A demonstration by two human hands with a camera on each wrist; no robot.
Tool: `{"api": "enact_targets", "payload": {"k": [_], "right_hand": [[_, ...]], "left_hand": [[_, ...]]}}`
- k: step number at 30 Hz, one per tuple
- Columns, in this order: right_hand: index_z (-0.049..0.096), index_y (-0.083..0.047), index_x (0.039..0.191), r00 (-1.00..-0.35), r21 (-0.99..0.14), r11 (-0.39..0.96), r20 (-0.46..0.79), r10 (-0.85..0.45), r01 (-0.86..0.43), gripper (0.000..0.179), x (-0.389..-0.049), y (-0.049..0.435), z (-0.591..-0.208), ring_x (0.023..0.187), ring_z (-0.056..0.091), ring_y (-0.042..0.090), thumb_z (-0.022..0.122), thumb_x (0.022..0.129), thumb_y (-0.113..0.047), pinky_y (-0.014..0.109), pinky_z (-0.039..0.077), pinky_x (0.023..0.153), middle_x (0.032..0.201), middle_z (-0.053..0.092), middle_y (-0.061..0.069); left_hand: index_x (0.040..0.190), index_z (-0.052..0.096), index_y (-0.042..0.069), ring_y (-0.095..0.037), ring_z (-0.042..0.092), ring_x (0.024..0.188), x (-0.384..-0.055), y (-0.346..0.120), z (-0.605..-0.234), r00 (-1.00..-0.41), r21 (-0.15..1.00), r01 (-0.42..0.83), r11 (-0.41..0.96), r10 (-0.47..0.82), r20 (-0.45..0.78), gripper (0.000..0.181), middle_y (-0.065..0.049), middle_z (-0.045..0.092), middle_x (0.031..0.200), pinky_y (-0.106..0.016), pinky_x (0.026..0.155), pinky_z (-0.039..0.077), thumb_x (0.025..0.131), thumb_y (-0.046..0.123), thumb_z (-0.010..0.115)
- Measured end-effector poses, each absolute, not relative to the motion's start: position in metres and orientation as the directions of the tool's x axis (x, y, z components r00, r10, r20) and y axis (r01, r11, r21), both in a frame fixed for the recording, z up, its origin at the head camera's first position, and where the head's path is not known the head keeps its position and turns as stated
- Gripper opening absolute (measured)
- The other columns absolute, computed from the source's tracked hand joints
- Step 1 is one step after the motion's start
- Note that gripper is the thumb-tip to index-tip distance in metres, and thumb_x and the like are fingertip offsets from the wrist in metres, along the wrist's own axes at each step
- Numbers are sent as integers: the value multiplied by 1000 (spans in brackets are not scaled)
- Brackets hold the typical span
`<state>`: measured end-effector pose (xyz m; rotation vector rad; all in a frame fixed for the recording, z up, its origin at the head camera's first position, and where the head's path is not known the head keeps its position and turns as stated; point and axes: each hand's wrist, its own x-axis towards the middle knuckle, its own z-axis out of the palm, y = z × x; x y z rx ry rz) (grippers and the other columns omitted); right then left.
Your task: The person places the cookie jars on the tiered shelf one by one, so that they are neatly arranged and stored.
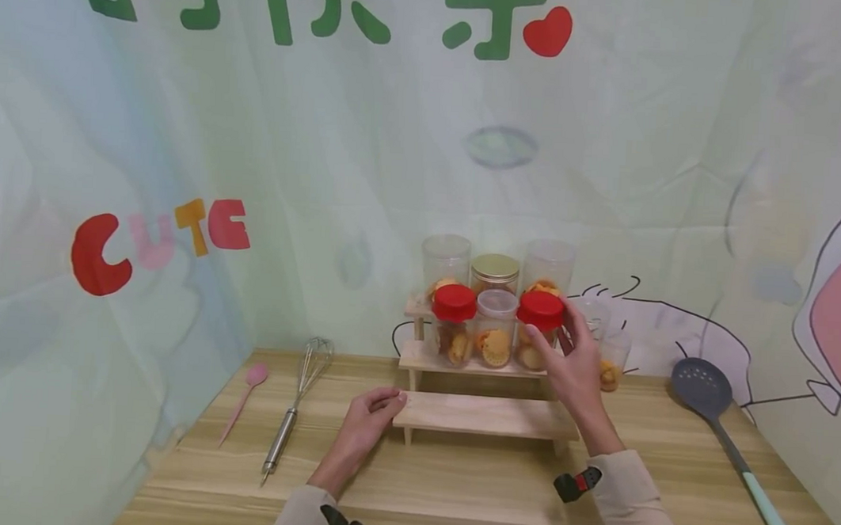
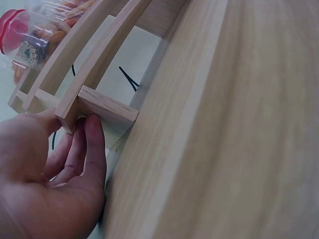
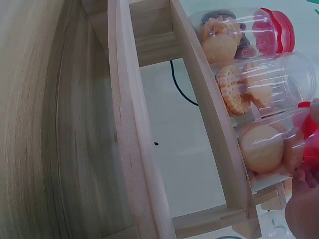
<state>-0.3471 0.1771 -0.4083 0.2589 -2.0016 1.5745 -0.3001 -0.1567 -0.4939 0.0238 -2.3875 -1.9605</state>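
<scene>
The right hand (image 1: 578, 366) is gripping a red-lidded jar (image 3: 269, 149) near its lid, presumably for control; below that grip, the left hand (image 1: 369, 421) is pinching the rack (image 1: 484, 415) at its lowest board, probably steadying it. Another jar (image 1: 494, 342) is standing just left of the right-hand grip.

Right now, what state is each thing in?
Left red-lidded jar: lid on, upright
Middle clear jar: upright, partly filled, lid unclear
Right red-lidded jar: lid on, upright, held by the right grip
Gold-lidded jar: lid on, upright
Tall clear jars: upright, lids unclear
Small clear containers: front one partly filled
Wooden stand: standing, held by the left grip
Whisk: lying down
Pink spoon: lying down
Skimmer: lying down
</scene>
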Motion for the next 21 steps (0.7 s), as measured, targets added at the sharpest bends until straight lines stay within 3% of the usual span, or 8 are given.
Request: {"api": "enact_targets", "payload": {"k": [11,21], "right_hand": [[41,-12,164,-849,-867,192,493,189,-461,78,-343,184,-407,155,47,26,81,100,-32,46,39,127,165,51,7],[57,-12,155,-788,-861,251,506,351,-442,54,-340,233,-417,142,59,17,69,108,-36,16,47,114,154,62,11]], "left_hand": [[143,64,-6,-21,69,118,-298,-158,-495,-997,982,43,183,-49,53,53,-22,72,136,-29,92,57,108,34,69],[141,65,-6,-20,69,115,-298,-157,-494,-998,983,46,180,-41,54,53,-21,73,134,-29,90,57,107,34,70]]}}
